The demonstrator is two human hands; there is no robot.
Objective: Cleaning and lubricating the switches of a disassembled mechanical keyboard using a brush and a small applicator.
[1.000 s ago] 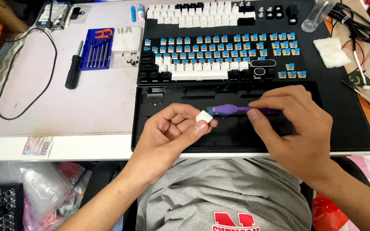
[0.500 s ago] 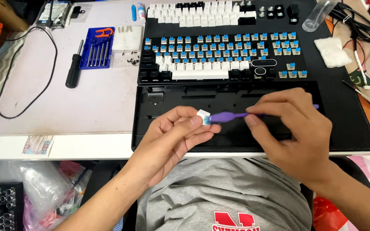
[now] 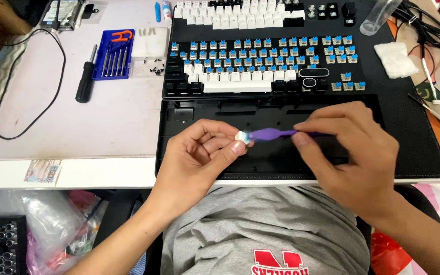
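Observation:
My left hand (image 3: 199, 158) pinches a small white keycap (image 3: 241, 137) between thumb and fingers. My right hand (image 3: 355, 158) holds a purple brush-like tool (image 3: 271, 134) by its handle, with the tool's tip touching the keycap. Both hands hover over an empty black keyboard case (image 3: 179, 153) at the table's front edge. Behind the case lies the keyboard plate (image 3: 260, 63) with many blue-stemmed switches and a few white and black keycaps still on it.
Rows of loose white and black keycaps (image 3: 235, 12) lie at the back. A black screwdriver (image 3: 85, 84), a blue bit set (image 3: 113, 53) and tiny screws sit on the white mat on the left. White cloth (image 3: 395, 58), cables and a clear tube lie right.
Both hands have shifted slightly left and nearer over the case. The purple tool has slid along with them, its tip staying against the keycap.

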